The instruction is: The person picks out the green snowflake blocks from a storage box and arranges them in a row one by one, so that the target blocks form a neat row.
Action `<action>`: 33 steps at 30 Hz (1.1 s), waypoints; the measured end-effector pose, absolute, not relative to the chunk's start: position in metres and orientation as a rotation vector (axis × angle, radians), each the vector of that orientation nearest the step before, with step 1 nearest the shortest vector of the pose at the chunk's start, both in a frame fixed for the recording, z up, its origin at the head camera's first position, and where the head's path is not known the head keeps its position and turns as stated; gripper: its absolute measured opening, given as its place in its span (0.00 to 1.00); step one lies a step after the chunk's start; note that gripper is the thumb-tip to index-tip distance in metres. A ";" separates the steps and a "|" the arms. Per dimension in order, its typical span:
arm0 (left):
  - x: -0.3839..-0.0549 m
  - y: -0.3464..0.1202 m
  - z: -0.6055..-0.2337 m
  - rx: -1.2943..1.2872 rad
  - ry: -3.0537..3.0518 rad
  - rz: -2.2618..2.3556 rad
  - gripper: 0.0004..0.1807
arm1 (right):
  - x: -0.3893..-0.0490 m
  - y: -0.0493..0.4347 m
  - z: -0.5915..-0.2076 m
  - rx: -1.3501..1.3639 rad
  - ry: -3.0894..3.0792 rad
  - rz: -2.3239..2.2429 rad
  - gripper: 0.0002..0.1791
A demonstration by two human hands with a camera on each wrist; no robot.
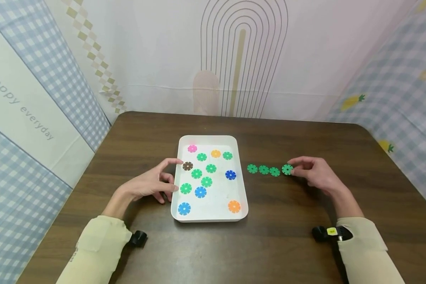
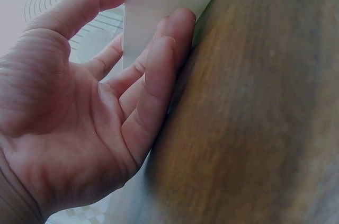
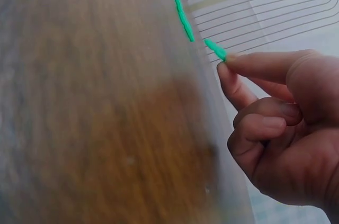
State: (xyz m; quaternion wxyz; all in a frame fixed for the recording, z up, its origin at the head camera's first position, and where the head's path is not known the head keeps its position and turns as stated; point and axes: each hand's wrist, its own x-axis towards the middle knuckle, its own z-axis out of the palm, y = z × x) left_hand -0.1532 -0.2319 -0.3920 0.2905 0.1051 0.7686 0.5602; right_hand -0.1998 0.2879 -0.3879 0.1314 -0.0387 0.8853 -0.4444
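Observation:
A white tray (image 1: 220, 213) bears several flat, notched snowflake discs, among them a green disc (image 1: 186, 188), a brown disc (image 1: 187, 166) and an orange disc (image 1: 234, 206). At the tray's left edge, my left hand (image 1: 150, 183) holds on: thumb and index finger touch the rim, and other fingers bend against the outer wall, seen in the left wrist view. My right hand (image 1: 316, 171) pinches one green snowflake disc (image 1: 287, 169) between thumb and index finger. Three more green discs (image 1: 264, 169) lie in a row just left of it, with a small gap between.
Everything stands on a dark brown wooden table (image 1: 280, 252). Behind it hangs a white cloth (image 1: 156, 51) with line arches. Checked cloth (image 1: 394, 79) covers the right side. Inside the tray are also blue discs (image 1: 200, 192) and a pink disc (image 1: 192, 148).

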 end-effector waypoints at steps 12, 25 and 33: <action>-0.154 -0.233 -0.392 0.279 2.056 1.492 0.45 | -0.201 0.289 -0.390 -0.092 2.556 -1.271 0.22; -0.153 -0.233 -0.392 0.277 2.062 1.482 0.45 | -0.200 0.285 -0.392 -0.092 2.561 -1.247 0.21; -0.154 -0.233 -0.393 0.281 2.063 1.480 0.45 | -0.199 0.284 -0.392 -0.073 2.550 -1.253 0.21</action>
